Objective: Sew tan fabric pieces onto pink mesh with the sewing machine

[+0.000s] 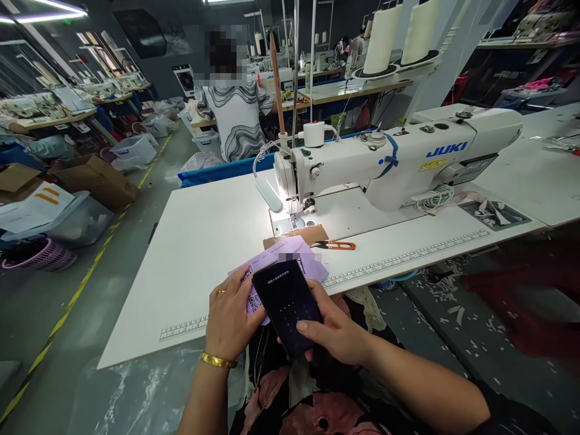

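Observation:
A black smartphone (287, 308) with a dark lit screen is gripped in my right hand (333, 326), whose thumb rests on the lower part of the screen. My left hand (233, 311) is closed on a purple paper sheet (294, 246) printed with QR codes, its fingers beside the phone's left edge. Part of the sheet lies behind the phone. Just beyond it, a strip of brown cardboard (312, 234) lies by the needle area of a white sewing machine (385, 163). Orange-handled thread snips (338, 245) rest to the right of the paper.
The white table (181, 254) has a printed ruler along its front edge. Two thread cones (383, 42) stand behind the machine. A person (233, 115) sits ahead, facing away. Boxes and a purple basket (45, 257) stand on the floor at left; fabric scraps (496, 214) fill a tray at right.

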Motion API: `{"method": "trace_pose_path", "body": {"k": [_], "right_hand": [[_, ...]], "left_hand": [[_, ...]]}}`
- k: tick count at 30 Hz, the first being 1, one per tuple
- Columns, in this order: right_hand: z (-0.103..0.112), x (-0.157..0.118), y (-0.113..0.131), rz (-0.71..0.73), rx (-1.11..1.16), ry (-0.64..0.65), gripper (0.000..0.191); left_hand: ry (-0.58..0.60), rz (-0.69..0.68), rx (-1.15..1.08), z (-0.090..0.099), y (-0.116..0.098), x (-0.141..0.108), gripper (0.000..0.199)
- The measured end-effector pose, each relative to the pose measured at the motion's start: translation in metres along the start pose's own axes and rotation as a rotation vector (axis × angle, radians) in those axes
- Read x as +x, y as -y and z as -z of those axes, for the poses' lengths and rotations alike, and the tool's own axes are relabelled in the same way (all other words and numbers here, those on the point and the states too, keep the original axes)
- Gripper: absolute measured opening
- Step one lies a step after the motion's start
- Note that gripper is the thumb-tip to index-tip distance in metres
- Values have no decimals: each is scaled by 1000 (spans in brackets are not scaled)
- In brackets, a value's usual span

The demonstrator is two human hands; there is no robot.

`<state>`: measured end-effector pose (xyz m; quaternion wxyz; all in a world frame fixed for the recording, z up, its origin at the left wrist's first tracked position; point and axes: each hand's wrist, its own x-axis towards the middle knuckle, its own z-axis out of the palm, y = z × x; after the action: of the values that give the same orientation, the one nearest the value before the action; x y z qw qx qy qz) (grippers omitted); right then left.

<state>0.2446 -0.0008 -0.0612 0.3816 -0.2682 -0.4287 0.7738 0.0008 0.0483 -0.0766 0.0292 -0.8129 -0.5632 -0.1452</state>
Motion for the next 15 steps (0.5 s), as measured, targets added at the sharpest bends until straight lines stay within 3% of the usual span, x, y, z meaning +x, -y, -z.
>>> {"method": "trace_pose_path", "body": {"k": [7,15], "right_hand": [[-1,3,-10,8,-78,-117,69],[0,3,-11,32,-37,-22,77]], "left_hand": [[-3,-1,15,-1,1,-2,56],[-22,-23,26,1,2,-4,60]]}}
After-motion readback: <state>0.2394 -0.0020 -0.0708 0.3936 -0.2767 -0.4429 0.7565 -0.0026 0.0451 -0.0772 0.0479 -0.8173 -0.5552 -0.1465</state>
